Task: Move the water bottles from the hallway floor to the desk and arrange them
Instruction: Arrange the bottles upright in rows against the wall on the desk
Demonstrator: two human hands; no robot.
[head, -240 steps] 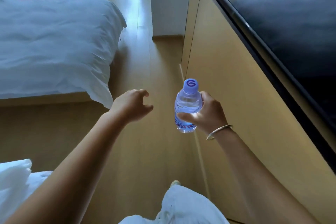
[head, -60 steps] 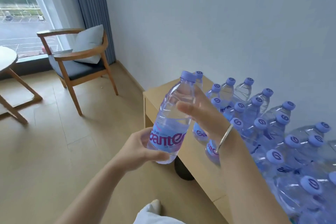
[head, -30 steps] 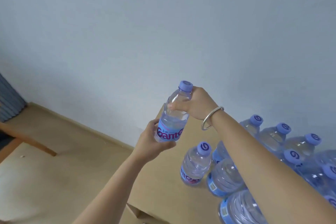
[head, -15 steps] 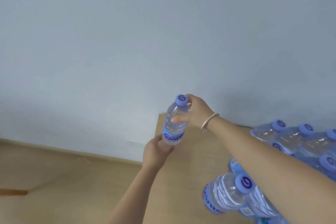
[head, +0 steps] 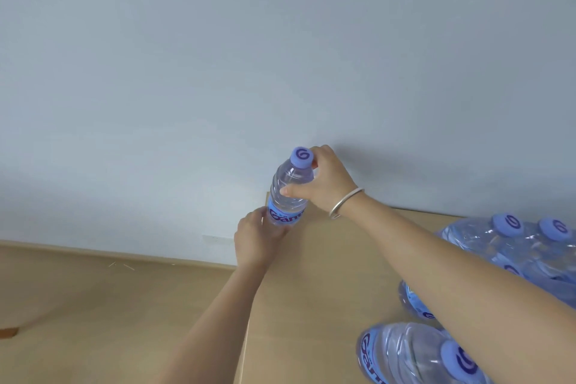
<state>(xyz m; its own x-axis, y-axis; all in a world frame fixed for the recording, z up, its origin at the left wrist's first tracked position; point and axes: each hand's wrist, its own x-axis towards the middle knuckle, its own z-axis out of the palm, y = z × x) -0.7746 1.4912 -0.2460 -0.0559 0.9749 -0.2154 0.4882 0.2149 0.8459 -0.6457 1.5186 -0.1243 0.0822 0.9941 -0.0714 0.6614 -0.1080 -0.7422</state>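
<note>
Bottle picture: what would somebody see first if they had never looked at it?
First, the bottle with a purple cap, at the far left corner of the desk by the pale wall. The right hand grips it near the top and the left hand holds its base. Next, the crowd of bottles on the right of the desk, partly hidden behind the right arm.

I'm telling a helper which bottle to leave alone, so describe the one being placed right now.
On the wooden desk against the pale wall, look to the far left corner. The water bottle stands alone there, gripped by both the left hand and right hand, away from the other bottles clustered at the right.
</note>
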